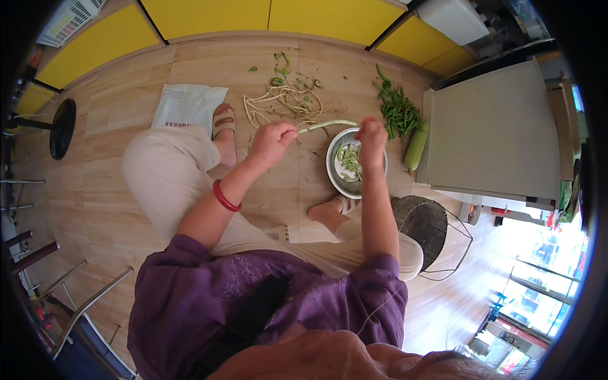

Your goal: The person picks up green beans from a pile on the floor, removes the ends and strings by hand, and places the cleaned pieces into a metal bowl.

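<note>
A pale green long bean (329,123) stretches between my two hands above the floor. My left hand (273,140) is closed on its left end, its fingers pinched together. On its right end my right hand (372,135) is closed as well, over the far right part of a metal bowl (330,170). Short cut bean pieces (348,156) lie in the bowl, partly hidden by my right hand and forearm. Beyond my left hand, a loose heap of whole long beans (285,101) is spread on the wooden floor.
Green peppers (399,109) are piled at the right, with a long green gourd (415,149) beside a grey cabinet (497,123). A dark woven basket (415,221) stands near my right knee. A white plastic bag (183,104) lies by my left foot. Yellow cupboards (209,19) line the back.
</note>
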Available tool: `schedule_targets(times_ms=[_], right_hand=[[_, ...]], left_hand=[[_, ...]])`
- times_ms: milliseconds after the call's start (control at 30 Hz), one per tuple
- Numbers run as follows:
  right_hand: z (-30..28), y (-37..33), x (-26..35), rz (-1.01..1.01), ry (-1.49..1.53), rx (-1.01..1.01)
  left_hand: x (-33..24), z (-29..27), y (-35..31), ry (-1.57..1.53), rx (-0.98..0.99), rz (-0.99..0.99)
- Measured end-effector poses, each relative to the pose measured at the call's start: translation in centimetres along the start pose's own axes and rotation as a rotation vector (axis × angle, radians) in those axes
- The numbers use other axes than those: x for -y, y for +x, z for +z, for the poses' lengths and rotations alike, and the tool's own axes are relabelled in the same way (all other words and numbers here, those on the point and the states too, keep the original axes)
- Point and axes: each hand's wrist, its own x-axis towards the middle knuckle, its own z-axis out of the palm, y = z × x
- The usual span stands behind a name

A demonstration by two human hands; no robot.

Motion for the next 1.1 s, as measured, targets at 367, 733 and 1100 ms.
schedule_targets(times_ms=[367,733,1100], right_hand=[[0.6,0.0,-2.9,0.127,0.015,0.299],[3.3,-2.5,-2.3,-0.457,-0.489,0.171],[4.0,-4.1,1.7,-0.906,-0.622,0.454]], left_hand=[[0.9,-0.9,-0.6,0.076,0.089,-0.101],[1.3,-0.6,-0.6,0.148,0.141,-0.057],[0.6,-0.5,-0.6,0.186,0.171,-0.082]])
